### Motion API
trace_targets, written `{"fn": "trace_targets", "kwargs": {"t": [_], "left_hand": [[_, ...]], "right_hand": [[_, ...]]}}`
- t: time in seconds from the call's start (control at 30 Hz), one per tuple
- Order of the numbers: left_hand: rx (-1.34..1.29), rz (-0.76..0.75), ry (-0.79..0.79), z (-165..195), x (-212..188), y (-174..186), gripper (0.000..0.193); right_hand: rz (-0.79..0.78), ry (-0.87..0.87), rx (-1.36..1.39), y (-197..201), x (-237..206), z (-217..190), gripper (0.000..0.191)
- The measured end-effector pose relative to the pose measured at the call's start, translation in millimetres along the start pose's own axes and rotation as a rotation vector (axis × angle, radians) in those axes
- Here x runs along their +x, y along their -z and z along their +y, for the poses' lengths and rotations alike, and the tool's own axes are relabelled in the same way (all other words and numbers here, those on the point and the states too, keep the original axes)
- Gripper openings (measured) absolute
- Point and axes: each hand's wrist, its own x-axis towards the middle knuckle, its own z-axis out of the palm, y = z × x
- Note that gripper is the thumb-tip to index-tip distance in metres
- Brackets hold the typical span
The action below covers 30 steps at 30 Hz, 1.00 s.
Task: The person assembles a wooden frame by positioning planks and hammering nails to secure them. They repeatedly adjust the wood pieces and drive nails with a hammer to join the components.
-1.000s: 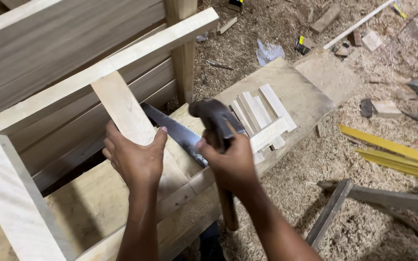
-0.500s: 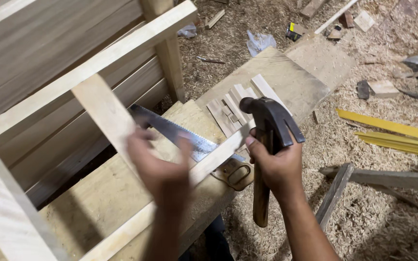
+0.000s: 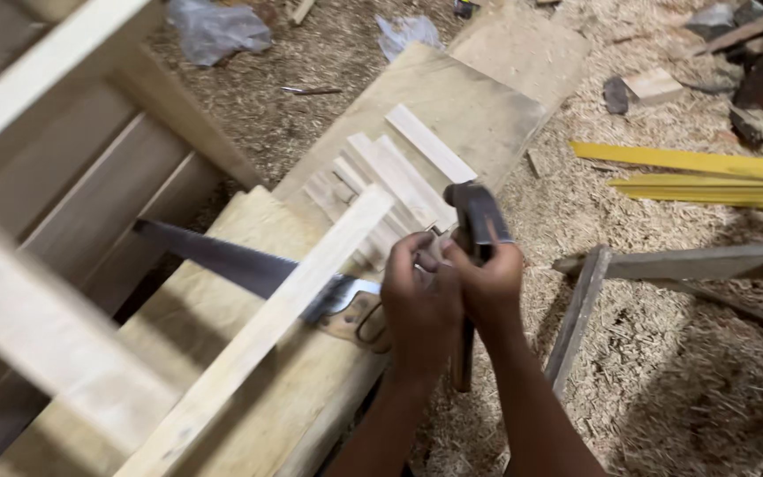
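Note:
My right hand [image 3: 490, 283] grips a claw hammer [image 3: 474, 212] just below its dark metal head, the wooden handle hanging down past my wrist. My left hand [image 3: 417, 296] is pressed against the right one, fingers curled close to the hammer; what it pinches is hidden. Both hands hover over the end of a pale wooden slat [image 3: 293, 300] that lies across a hand saw [image 3: 231, 261] on a thick plank [image 3: 222, 362].
Several short pale strips [image 3: 399, 172] lie on a board [image 3: 487, 106] beyond the hands. A pale wooden frame [image 3: 37, 124] fills the left. Yellow strips [image 3: 691, 163], grey laths [image 3: 682, 261] and offcuts lie on the sawdust floor at right.
My left hand left the slat and plank and moved right to meet the right hand at the hammer. The view shifted right and closer; the hammer stays in the right hand.

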Motion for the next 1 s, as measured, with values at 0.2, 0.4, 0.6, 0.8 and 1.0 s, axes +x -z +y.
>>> {"fn": "trace_targets", "kwargs": {"t": [0.2,0.4,0.6,0.8,1.0], "left_hand": [[0.214,0.022,0.150,-105.5,45.4,-52.5,0.030],[0.190,0.031,0.359,-195.5,99.4,-88.1,0.028],[0.431,0.016,0.533,-245.5,139.4,-102.0,0.030],[0.523,0.033,0.489,-267.0,161.5,-95.0,0.022],[0.456,0.045,0.481,-265.1,159.0,-76.9,0.024]], "right_hand": [[0.085,-0.014,-0.246,19.5,59.6,87.8,0.016],[-0.060,-0.147,-0.366,11.5,136.8,131.2,0.024],[-0.058,-0.091,-0.712,-8.9,192.8,167.5,0.039],[-0.129,0.130,-0.815,-30.4,216.4,190.0,0.043],[-0.251,-0.136,-0.866,-25.7,209.6,177.5,0.046]]}}
